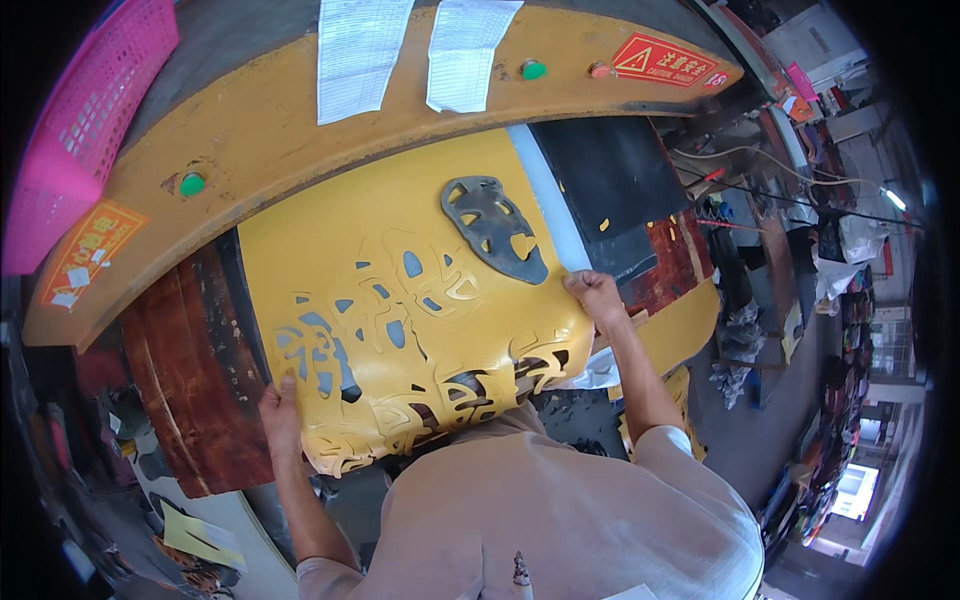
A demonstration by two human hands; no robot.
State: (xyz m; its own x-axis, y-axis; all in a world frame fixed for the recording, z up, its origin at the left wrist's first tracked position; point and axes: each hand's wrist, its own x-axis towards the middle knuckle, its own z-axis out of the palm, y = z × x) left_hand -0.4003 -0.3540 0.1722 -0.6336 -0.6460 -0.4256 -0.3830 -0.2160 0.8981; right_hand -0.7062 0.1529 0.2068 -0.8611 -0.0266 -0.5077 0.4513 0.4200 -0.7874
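A large yellow sheet of leather-like material (345,205) lies over the work surface, its near edge curling down in front of me. Cut-out shapes perforate its near half. On the left edge, my left hand (281,408) is closed with the thumb on top. My right hand (596,297) pinches the right edge, farther from me than the left one. A dark grey cutting die (492,230), long and rounded with several openings, rests on the sheet's uncut far right part, just beyond my right hand.
An orange-yellow machine beam (260,110) with green buttons spans the far side; two paper sheets (365,55) hang on it. A pink plastic basket (95,120) stands at far left. Black sheets (610,180) lie to the right. Red-brown worn boards (190,370) show at left.
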